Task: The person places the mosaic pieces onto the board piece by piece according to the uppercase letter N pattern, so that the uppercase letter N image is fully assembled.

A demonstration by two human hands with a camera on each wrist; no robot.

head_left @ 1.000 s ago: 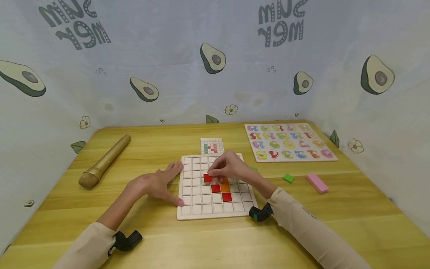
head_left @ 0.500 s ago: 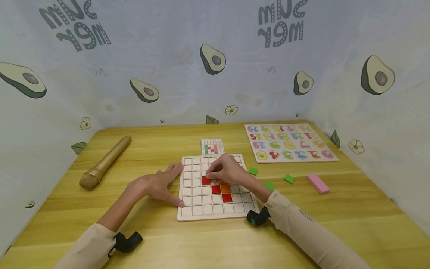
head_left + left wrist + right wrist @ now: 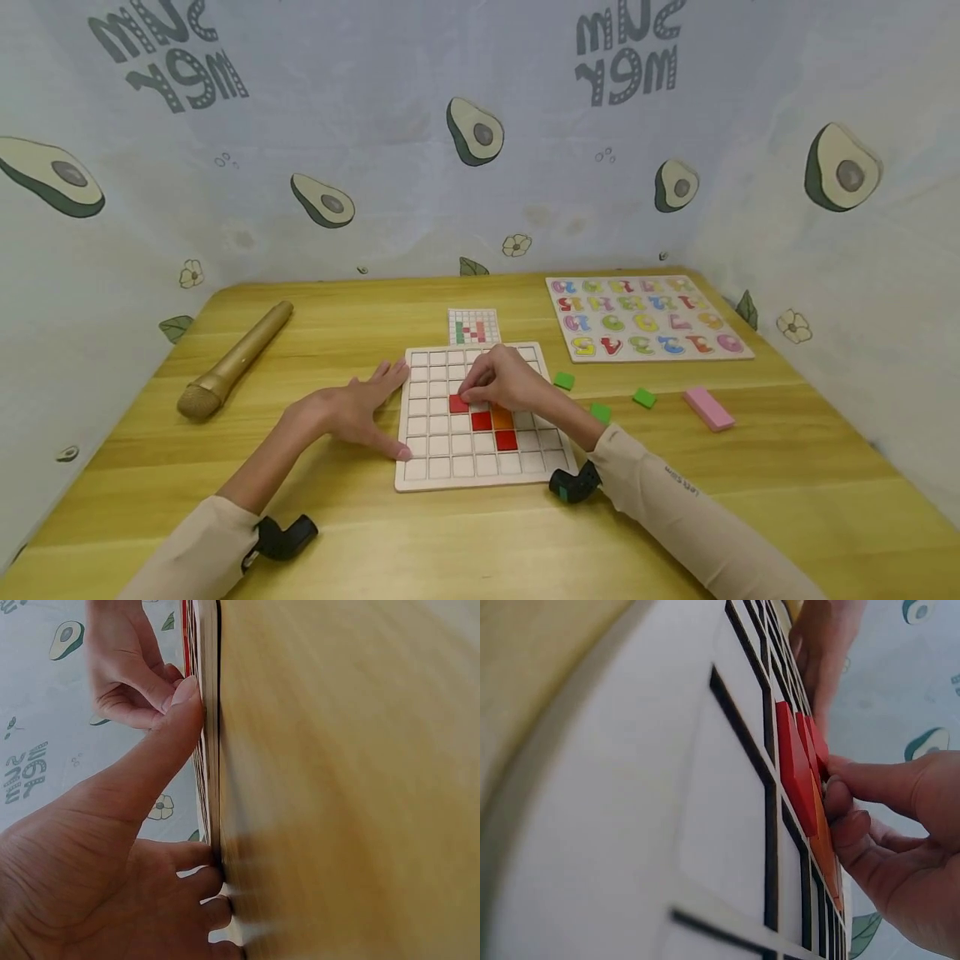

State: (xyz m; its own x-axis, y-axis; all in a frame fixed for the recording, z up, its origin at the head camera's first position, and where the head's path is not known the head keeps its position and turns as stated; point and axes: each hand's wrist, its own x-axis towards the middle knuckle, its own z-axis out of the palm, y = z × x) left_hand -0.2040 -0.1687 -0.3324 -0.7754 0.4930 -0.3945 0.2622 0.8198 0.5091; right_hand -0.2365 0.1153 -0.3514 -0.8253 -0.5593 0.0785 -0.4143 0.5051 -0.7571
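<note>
My right hand (image 3: 504, 382) pinches a red square tile (image 3: 458, 404) by its far right corner, over a cell of the white grid board (image 3: 442, 471). Two more red tiles and an orange tile (image 3: 503, 419) lie in the cells nearby. The right wrist view shows thumb and fingertips of the right hand (image 3: 900, 847) low over the tiles, right at the farthest red one. Along the board's left side, my left hand (image 3: 352, 412) is spread, its thumb and fingertips resting at the edge. Seen from the left wrist, the thumb (image 3: 169, 739) lies against that edge.
Behind the board lies a small pattern card (image 3: 472, 326). Several green tiles (image 3: 644, 398) and a pink block (image 3: 708, 409) are scattered to the right. A number puzzle board (image 3: 648, 318) lies at the back right, a gold microphone (image 3: 236, 360) at the left.
My right hand has shifted slightly left and toward me, and the red tile now sits flatter in its cell. Green tiles beside the right forearm have come into view. The left hand stays put.
</note>
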